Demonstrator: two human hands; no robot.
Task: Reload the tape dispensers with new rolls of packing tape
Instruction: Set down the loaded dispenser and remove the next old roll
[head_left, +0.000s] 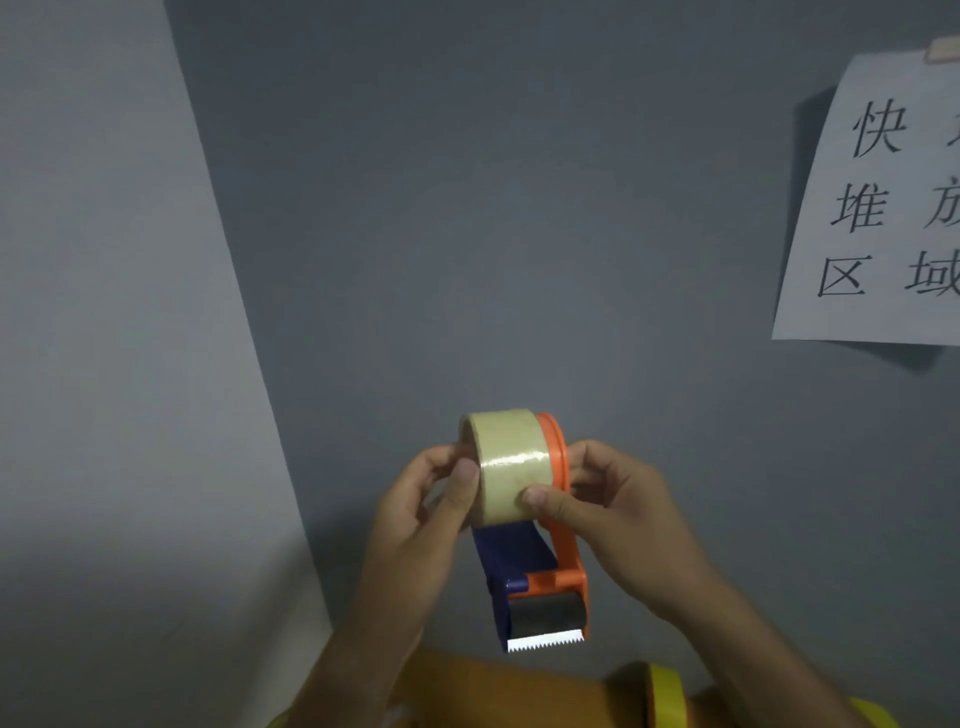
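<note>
left hand (415, 512): fingers pinch tape roll (506, 465), seating it
right hand (618, 512): fingers grip dispenser (550, 582), steadying

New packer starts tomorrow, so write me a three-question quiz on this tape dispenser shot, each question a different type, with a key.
1. True or false: the tape roll sits on the orange dispenser while both hands hold it.
2. Multiple choice: the serrated blade points A) up toward the wall sign, B) down toward the person, C) left toward the wall corner.
3. Fill in: the thumb of the right hand presses on the ____ of the roll, while the left hand grips the roll's left edge.

Key: 1 true; 2 B; 3 outer face.
</note>
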